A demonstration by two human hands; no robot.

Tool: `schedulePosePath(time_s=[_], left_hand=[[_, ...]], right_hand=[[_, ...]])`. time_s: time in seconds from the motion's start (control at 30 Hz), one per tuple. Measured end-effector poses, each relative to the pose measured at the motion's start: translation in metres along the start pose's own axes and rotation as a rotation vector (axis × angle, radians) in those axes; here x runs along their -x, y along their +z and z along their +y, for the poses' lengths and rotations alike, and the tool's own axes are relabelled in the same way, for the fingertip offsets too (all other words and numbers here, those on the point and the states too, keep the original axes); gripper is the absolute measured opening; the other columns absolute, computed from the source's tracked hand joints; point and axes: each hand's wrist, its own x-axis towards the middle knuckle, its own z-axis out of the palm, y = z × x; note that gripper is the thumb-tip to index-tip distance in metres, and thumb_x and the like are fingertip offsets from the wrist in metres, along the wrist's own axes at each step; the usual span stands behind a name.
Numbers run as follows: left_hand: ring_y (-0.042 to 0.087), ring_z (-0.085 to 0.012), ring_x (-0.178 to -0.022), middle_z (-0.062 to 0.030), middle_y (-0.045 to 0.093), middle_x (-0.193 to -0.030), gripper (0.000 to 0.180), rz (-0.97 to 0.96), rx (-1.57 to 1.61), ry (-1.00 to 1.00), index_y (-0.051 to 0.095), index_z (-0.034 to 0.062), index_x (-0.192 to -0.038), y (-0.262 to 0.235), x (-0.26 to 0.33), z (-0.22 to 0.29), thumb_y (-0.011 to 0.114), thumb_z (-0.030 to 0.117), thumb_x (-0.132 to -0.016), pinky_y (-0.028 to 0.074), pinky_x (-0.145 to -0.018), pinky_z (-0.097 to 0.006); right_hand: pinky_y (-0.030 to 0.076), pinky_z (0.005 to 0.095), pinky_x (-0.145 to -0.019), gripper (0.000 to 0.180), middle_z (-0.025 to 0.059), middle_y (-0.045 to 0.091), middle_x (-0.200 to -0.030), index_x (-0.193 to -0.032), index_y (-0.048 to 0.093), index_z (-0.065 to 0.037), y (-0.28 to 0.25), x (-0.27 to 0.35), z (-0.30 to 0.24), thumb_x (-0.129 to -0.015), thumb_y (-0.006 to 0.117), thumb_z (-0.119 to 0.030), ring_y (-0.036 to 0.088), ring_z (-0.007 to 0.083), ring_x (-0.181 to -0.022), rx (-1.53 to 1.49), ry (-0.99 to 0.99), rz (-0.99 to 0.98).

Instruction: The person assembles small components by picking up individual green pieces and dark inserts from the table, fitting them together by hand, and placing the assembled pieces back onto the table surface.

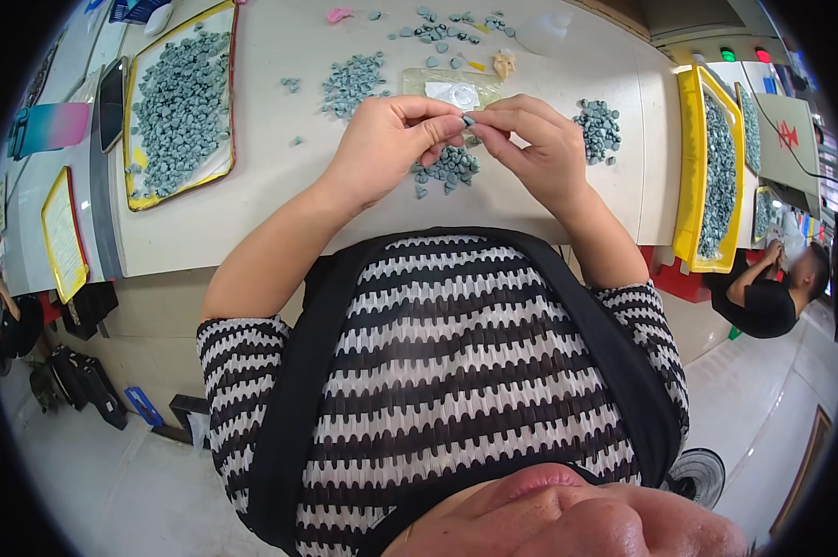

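Above the white table, my left hand point(386, 144) and my right hand point(539, 148) meet fingertip to fingertip. Between them they pinch one small grey-green stone point(468, 120); both hands are closed on it. Just below the fingers lies a pile of similar stones point(450, 170). Behind the hands is a small clear round dish or lens point(454, 95) on white paper, over a yellowish plastic bag point(414, 82). Another heap of stones point(352, 85) spreads beyond my left hand, and a further heap point(598, 130) sits right of my right hand.
A yellow-rimmed tray point(231, 111) full of stones stands on the left, beside a dark phone point(111, 104). On the right is a yellow bin point(688, 158) of stones. Loose stones point(440, 34) scatter at the back. A person in black point(762, 302) sits far right.
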Motion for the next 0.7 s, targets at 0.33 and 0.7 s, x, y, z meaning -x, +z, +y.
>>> schedulePosePath(time_s=[0.33,0.7], left_hand=[[0.053,-0.0083,-0.070,-0.0049,0.066,-0.085,0.020,0.143,-0.423,0.349,0.068,-0.0007,-0.109,-0.002,0.002,0.004,0.060,0.005,-0.091,0.045,-0.066,-0.022],[0.055,-0.0071,-0.065,-0.0044,0.069,-0.080,0.018,0.179,-0.271,0.168,0.070,-0.0008,-0.102,-0.006,0.002,0.002,0.066,0.009,-0.087,0.047,-0.062,-0.022]], right_hand=[[0.050,0.0296,-0.056,0.022,0.0056,0.063,-0.080,-0.090,0.069,-0.002,-0.004,-0.001,0.023,-0.069,0.075,0.001,0.060,0.0192,-0.066,0.177,-0.246,0.059],[0.050,0.0330,-0.063,0.028,0.0060,0.059,-0.084,-0.098,0.067,-0.001,-0.005,-0.002,0.033,-0.071,0.068,-0.006,0.059,0.0208,-0.072,0.468,-0.401,-0.090]])
